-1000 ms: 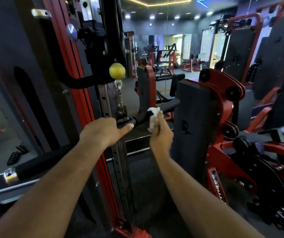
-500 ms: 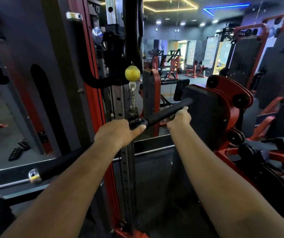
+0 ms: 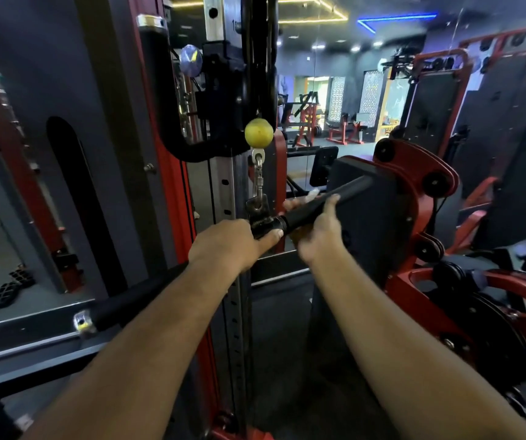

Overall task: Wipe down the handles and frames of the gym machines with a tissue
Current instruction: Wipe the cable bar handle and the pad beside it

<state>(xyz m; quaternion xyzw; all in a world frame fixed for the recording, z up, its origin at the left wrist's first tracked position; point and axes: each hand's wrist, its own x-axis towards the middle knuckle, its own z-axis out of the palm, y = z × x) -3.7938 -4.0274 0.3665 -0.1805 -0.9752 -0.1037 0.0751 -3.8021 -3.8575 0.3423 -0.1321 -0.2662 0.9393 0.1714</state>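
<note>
Both hands' fingers (image 3: pixel 334 198) wrap bar (image 3: pixel 334 198), tissue (image 3: pixel 314 194) beneath.

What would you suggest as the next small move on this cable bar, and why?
Probably slide the right hand, wrapped round the black grip with the tissue, outward toward the grip's bare far end, while the left hand steadies the bar's centre.

red upright (image 3: pixel 172 198) left of bar (image 3: pixel 328 201), black pad (image 3: pixel 369 217) blocking right
</note>
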